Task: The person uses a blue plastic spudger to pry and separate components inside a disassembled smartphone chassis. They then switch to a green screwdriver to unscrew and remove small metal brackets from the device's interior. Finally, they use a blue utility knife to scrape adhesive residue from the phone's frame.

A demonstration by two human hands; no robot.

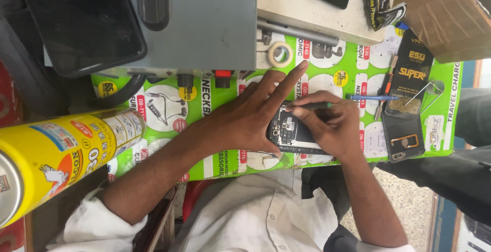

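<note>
here, the bench is covered by a bright green printed sheet with white circles (pixel 225 155), and on it lies an opened black phone with its back off and its innards showing (pixel 287 132). the left hand (pixel 250 114) lies flat across the phone's left part, fingers spread and pressing down, the forefinger stretched out toward a small roll of pale tape (pixel 280 54). the right hand (pixel 332 124) is pinched shut around a thin tool with a green tip (pixel 312 106), its point resting at the phone's upper edge; the two hands touch over the phone. just right of them lie a slim blue-handled tool (pixel 371 97), a black sachet with orange lettering (pixel 411 78) and a dark phone case with a ring holder (pixel 404 139). a grey metal machine (pixel 204 22) stands at the back of the bench, a dark screen panel (pixel 76 22) resting on its left. a big yellow spray can (pixel 61 155) lies near the left forearm. speckled floor shows below right.
</note>
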